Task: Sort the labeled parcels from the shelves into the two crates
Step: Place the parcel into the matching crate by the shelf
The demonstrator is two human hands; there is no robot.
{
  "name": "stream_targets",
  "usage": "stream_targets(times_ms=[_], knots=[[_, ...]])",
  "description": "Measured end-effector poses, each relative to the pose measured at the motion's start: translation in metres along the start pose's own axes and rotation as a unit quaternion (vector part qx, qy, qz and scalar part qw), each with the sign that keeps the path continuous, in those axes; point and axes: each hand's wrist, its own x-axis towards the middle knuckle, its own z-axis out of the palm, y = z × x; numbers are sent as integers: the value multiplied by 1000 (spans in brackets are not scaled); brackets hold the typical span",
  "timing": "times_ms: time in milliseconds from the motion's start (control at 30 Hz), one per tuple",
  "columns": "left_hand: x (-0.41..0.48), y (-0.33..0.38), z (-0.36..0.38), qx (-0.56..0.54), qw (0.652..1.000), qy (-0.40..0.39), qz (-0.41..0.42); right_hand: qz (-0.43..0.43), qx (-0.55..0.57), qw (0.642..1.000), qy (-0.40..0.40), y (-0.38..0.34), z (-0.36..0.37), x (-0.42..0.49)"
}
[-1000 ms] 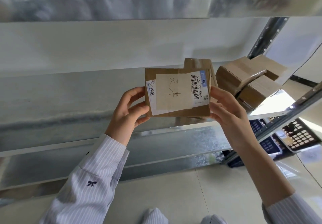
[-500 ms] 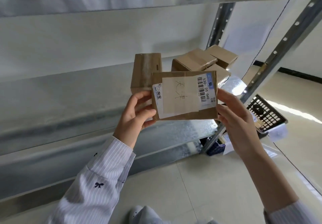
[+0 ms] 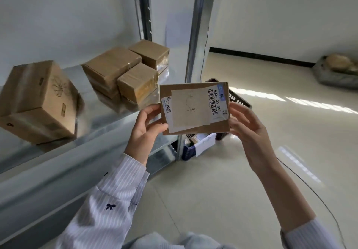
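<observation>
Close in, the left hand (image 3: 144, 126) pinches the left edge of a flat brown parcel (image 3: 193, 109) between thumb and fingers (image 3: 150, 111), and the right hand (image 3: 246, 126) grasps its right edge. The parcel is held in the air just off the front edge of the shelf (image 3: 108, 121). Its face bears a pale paper label with faint handwriting and a barcode sticker reading 530-D5 069. Below and behind it are a blue crate (image 3: 187, 151) and a dark lattice crate (image 3: 240, 99), with open floor (image 3: 251, 171) to the right. Taped brown boxes (image 3: 124, 70) are stacked on the shelf.
</observation>
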Motion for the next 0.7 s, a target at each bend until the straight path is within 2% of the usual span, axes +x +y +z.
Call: stream_targets(times_ms=[367, 700], knots=[[64, -18, 108, 33, 997, -48, -59, 35, -25, 998, 52, 11, -93, 62], [183, -50, 182, 27, 986, -61, -154, 108, -47, 986, 119, 38, -146, 194]])
